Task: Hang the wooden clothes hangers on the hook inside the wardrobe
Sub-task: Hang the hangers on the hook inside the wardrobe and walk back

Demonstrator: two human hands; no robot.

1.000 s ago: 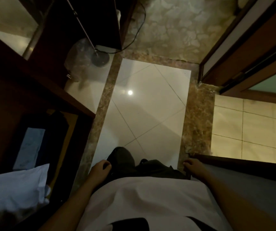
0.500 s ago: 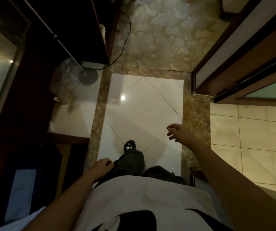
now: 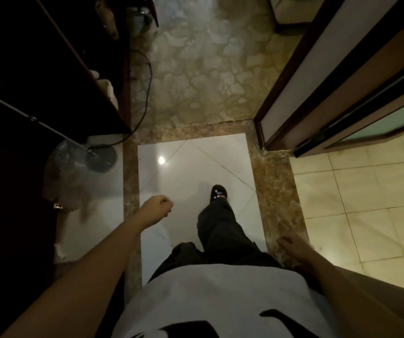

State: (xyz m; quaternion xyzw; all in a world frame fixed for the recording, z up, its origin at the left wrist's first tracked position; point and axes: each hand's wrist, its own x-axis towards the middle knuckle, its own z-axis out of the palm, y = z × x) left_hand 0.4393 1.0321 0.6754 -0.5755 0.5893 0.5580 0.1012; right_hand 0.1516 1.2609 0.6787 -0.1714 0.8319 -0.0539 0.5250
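— Head view: what are the hands doing?
— On my feed the left hand (image 3: 157, 208) is clenched in a fist above the white floor tile (image 3: 196, 167), holding nothing. The right hand (image 3: 292, 247) hangs relaxed beside the hip, fingers loose.
— And the hangers?
— I cannot find them; the dark cabinet (image 3: 37, 57) along the left edge is too dim.

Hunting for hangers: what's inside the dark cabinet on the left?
Inside the dark cabinet, only a white object at its front edge shows; the rest is too dark to see.
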